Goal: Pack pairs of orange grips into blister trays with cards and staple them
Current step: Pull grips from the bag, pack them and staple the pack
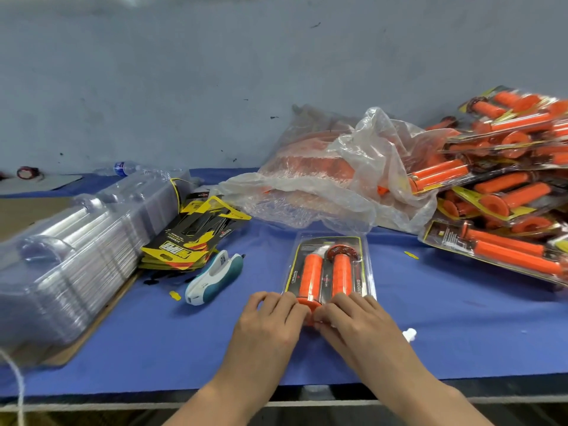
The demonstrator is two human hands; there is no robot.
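A clear blister tray [367, 265] lies on the blue table [461, 333], holding a printed card and two orange grips [310, 275] side by side. My left hand [270, 321] and my right hand [356, 321] sit at the tray's near end, fingers curled over its edge and over the grips' flanged ends. What the fingertips pinch is hidden. A white and teal stapler [215, 276] lies to the left of the tray, apart from both hands.
A tall stack of empty clear trays [67, 256] fills the left side, with a pile of yellow and black cards [190, 238] beside it. A plastic bag of loose orange grips [332, 173] sits behind. Finished packs [504, 186] are heaped at the right.
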